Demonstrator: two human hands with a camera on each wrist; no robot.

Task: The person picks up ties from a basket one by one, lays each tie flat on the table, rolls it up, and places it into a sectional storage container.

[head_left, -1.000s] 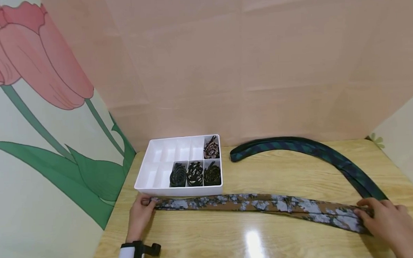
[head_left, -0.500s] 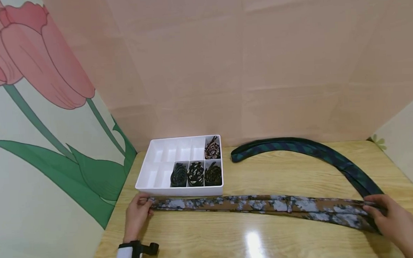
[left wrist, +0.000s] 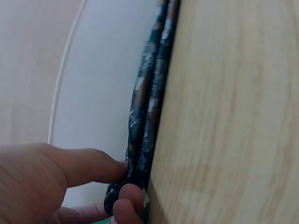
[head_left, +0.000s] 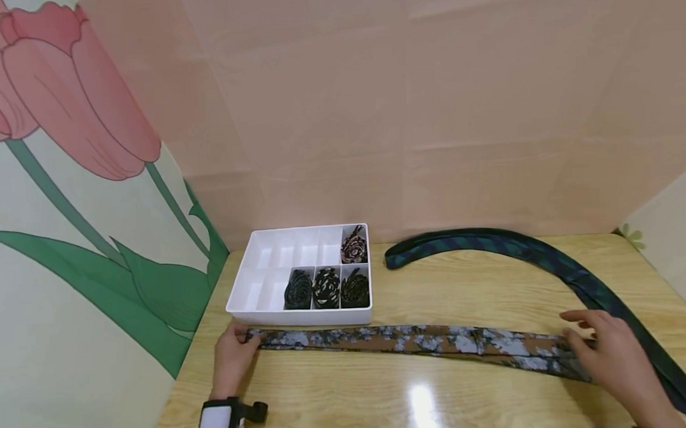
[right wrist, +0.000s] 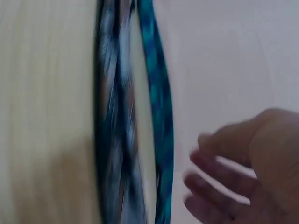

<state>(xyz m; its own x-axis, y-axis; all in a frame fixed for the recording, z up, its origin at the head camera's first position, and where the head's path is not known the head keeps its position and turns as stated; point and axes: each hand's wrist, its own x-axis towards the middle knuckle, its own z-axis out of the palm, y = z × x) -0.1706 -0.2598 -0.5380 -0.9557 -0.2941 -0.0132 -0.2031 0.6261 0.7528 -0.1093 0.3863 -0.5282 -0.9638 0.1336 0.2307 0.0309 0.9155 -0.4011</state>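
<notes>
A brown necktie with pale grey-blue flowers (head_left: pixel 417 342), folded lengthwise, stretches across the table. At its left end my left hand (head_left: pixel 229 362) pinches the folded tip between thumb and fingers; the left wrist view shows this pinch on the doubled tie (left wrist: pixel 149 88) closely. Over the wider right end hovers my right hand (head_left: pixel 614 358). Its fingers are relaxed and hold nothing, apart from the flowered tie (right wrist: pixel 114 107) in the blurred right wrist view. A dark green and navy plaid necktie (head_left: pixel 493 240) curves behind, running down past the right hand.
Just behind the flowered tie's left half stands a white divided box (head_left: pixel 301 317). Several of its compartments hold rolled dark ties (head_left: pixel 326 289), at its right side. A pink backdrop (head_left: pixel 409 141) rises behind the wooden table (head_left: pixel 339 393).
The right hand has let go of the flowered tie's wide end and moved left above it. The left hand keeps its pinch, shifting only slightly.
</notes>
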